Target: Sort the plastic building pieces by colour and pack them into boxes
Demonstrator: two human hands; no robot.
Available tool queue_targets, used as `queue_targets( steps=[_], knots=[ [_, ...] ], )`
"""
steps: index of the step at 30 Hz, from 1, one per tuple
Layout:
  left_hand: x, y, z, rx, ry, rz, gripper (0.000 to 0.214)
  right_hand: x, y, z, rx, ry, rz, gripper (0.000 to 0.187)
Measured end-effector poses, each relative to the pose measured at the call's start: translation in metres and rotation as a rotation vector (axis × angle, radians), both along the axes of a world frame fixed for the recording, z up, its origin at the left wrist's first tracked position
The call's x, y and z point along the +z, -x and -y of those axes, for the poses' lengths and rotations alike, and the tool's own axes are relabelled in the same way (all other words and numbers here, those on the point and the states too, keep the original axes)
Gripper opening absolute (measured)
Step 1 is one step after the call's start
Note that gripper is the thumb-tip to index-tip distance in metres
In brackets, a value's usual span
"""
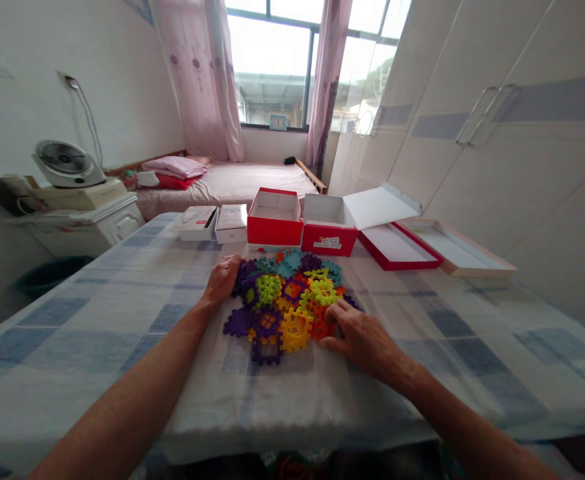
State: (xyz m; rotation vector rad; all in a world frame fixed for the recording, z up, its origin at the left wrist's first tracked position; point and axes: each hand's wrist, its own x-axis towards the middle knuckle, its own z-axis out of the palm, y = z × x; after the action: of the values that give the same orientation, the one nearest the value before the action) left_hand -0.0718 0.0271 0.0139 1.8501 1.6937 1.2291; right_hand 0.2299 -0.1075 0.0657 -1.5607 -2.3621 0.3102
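A heap of interlocking plastic building tiles in purple, yellow, lime, orange and teal lies on the table before me. My left hand rests against the heap's left side, beside the purple tiles, its fingers stretched forward and partly hidden. At the right edge, my right hand has thumb and fingers bent around an orange tile, which the hand partly covers. Lime tiles lie just above those fingertips. Many tiles overlap, some with window-like cutouts.
Behind the heap stand two open red boxes and two small white boxes. Shallow box lids lie to the right. A checked cloth covers the table; a bed is beyond.
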Motion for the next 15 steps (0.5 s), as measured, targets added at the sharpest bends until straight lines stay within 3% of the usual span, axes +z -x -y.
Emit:
queue_targets(
  steps=[3,5,9,12,15],
  knots=[
    [0.000,0.000,0.000,-0.002,-0.005,-0.008,0.057,0.016,-0.019,-0.022,-0.030,-0.010,-0.161,0.021],
    [0.001,-0.001,0.001,-0.008,-0.002,-0.020,0.056,0.018,-0.034,-0.045,-0.148,-0.073,-0.277,0.027],
    [0.001,0.000,0.001,-0.028,-0.001,-0.034,0.058,-0.010,-0.056,-0.087,-0.424,-0.199,-0.400,0.029],
    [0.001,-0.001,0.001,-0.044,-0.008,-0.002,0.061,-0.035,-0.061,-0.100,-0.438,-0.167,-0.362,0.026],
    [0.000,-0.004,0.003,-0.048,0.014,0.161,0.063,-0.043,-0.058,-0.098,-0.402,-0.168,-0.357,0.026]
  ],
)
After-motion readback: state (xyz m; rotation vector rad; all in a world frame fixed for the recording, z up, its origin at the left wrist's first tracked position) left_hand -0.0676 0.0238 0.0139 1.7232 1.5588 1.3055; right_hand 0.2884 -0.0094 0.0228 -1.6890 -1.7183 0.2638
